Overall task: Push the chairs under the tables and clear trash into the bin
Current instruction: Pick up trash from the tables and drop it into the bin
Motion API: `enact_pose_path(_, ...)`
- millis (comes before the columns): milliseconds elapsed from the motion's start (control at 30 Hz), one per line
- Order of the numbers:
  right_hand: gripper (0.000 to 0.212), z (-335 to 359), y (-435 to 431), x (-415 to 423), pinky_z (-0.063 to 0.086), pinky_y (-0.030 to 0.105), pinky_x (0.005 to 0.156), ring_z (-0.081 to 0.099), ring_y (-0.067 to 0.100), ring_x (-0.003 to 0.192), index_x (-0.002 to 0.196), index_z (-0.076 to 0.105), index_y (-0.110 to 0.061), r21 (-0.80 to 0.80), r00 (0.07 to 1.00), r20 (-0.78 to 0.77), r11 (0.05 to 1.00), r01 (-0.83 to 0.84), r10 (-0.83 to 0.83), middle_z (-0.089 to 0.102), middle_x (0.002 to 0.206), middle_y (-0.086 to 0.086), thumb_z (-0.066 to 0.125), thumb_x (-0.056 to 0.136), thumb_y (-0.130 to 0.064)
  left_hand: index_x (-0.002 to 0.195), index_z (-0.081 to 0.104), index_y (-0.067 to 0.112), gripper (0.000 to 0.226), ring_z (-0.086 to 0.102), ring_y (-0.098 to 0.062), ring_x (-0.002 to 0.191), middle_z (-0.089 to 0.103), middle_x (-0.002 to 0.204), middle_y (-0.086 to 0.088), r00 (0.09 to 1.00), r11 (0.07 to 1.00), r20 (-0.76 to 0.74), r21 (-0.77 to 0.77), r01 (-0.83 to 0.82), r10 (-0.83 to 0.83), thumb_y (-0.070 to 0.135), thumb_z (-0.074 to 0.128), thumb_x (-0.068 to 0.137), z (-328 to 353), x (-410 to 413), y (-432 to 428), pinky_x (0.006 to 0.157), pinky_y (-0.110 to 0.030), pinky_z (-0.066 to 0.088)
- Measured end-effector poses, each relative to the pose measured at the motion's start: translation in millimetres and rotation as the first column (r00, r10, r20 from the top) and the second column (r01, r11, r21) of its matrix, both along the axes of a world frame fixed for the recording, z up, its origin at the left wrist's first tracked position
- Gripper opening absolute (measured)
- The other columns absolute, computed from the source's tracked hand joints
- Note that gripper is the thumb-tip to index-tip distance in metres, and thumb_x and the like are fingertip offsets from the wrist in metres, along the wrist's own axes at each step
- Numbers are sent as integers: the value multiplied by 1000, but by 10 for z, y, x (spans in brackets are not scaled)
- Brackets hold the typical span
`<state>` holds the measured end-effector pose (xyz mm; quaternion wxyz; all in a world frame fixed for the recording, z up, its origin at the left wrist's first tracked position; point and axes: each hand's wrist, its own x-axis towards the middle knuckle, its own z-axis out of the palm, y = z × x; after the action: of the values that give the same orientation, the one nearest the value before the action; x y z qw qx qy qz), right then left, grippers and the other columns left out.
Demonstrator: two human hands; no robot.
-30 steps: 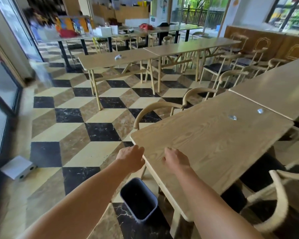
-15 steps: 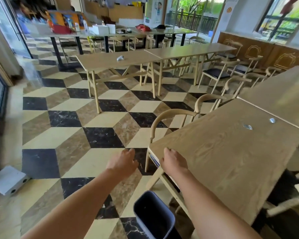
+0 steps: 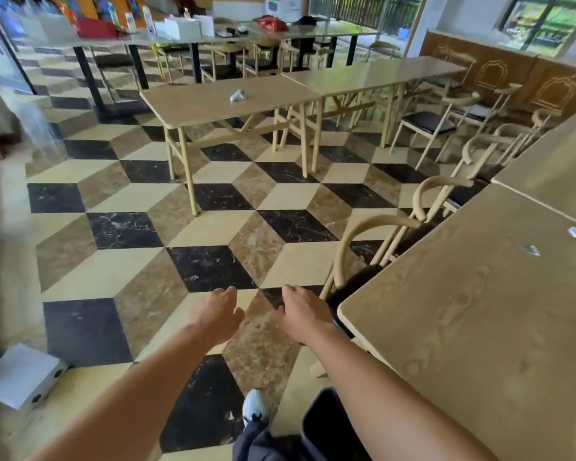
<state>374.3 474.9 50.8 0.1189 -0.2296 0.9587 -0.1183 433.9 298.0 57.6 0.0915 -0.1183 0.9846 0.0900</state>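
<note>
My left hand (image 3: 217, 312) and my right hand (image 3: 305, 312) hang over the tiled floor, fingers apart, holding nothing. The right hand is just left of the near wooden table's (image 3: 479, 327) corner. Two small silvery scraps (image 3: 531, 250) (image 3: 573, 232) lie on that table. A curved-back wooden chair (image 3: 373, 241) sits tucked against its far side, with another chair (image 3: 444, 188) behind it. A dark bin (image 3: 316, 424) stands on the floor by my right forearm, partly hidden. A crumpled wrapper (image 3: 237, 95) lies on the middle table (image 3: 213, 101).
A white box (image 3: 20, 377) lies on the floor at the lower left. Several chairs (image 3: 426, 124) stand away from the right-hand tables. Cluttered dark-legged tables (image 3: 147, 38) fill the back. My white shoe (image 3: 254, 407) is on the floor below my hands.
My right hand has come off the near table's edge, and both hands now hover over the floor. The view has shifted left and forward; the bin has dropped to the frame's bottom.
</note>
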Motion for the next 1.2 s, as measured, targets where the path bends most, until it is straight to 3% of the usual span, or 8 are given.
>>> enact_pose_path(233,21,-355,-130,-1264,50,41,80,61,31,109,114,52,-13,54,979,69,980,189,-193,63,119,10,50,99,-28,121,53,18,31,63,-24,100,62,115,-2,981,987,104,19,162,-163,41,46,102,-221,-1534,-170,70,-34,49)
enact_pose_path(433,24,-224,-172,-2580,52,34,79,63,26,102,120,54,-14,77,953,23,951,300,-303,63,117,9,54,101,-28,140,46,22,41,63,-24,111,56,136,-2,927,938,167,-28,346,-337,40,46,103,-105,-3102,-269,80,-32,58)
enact_pose_path(533,27,-60,-146,-3137,44,29,73,63,25,105,125,53,-14,32,930,-11,929,369,-369,63,119,7,54,101,-27,133,53,22,40,61,-16,98,61,126,1,949,954,100,45,297,-300,46,47,102,-25,-3776,-276,74,-24,53)
enact_pose_path(700,31,-87,-23,-3860,53,32,87,64,21,107,125,57,-17,28,887,-28,886,462,-461,66,120,3,60,98,-31,133,51,17,42,60,-26,116,59,131,-6,916,925,134,83,370,-378,43,49,100,-203,-4763,-192,94,-40,55)
enact_pose_path(833,32,-155,175,-4450,50,35,90,63,23,110,125,57,-15,67,825,-8,823,564,-565,64,120,3,61,98,-32,130,52,15,40,59,-27,117,59,129,-7,870,881,135,92,465,-473,40,49,100,-271,-5645,9,95,-40,52)
enact_pose_path(967,26,-151,409,-5268,42,34,76,63,27,107,119,54,-13,90,735,-35,730,677,-677,62,115,7,53,100,-31,134,50,19,42,60,-26,116,60,130,-5,819,827,115,102,553,-562,44,48,101,-258,-6648,230,88,-37,49)
enact_pose_path(1067,25,9,534,-5803,40,34,73,61,30,106,118,52,-11,82,651,-16,648,757,-759,60,113,9,50,100,-28,140,46,19,46,54,-28,124,54,138,-6,761,766,105,175,619,-640,43,49,101,-155,-7497,470,103,-40,47)
enact_pose_path(1200,16,159,776,-6295,42,35,69,61,30,96,108,50,-12,59,568,-16,566,822,-823,53,96,5,47,100,-24,118,56,16,32,60,-27,108,62,121,-8,640,641,60,150,753,-766,41,52,98,73,-8460,1055,95,-41,51)
